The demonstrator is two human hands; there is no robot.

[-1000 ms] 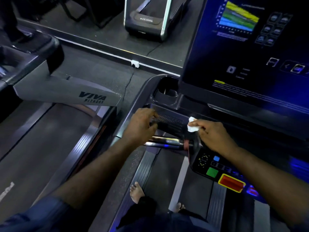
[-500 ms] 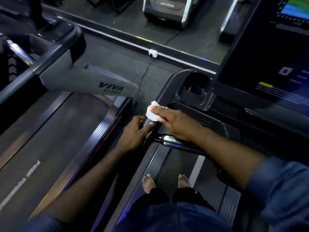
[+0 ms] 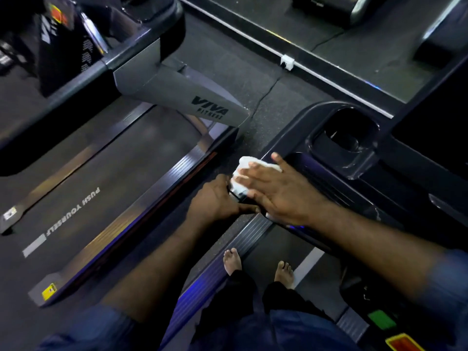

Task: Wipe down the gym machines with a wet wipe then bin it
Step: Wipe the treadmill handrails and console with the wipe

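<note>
I stand on a dark treadmill whose console rim runs from the centre to the upper right. A white wet wipe lies over the console's left edge. My right hand presses it down with straight, spread fingers. Just below and to the left, my left hand curls round the end of the handlebar, which is mostly hidden by both hands.
A cup holder sits in the console beyond my right hand. A neighbouring treadmill with a grey upright lies to the left across a narrow floor gap. My bare feet stand on the belt. Green and red buttons show at the lower right.
My right hand carried the wipe from the middle of the console to its left edge and now presses it flatter there. My left hand shifted to the handlebar's end. The view turned left.
</note>
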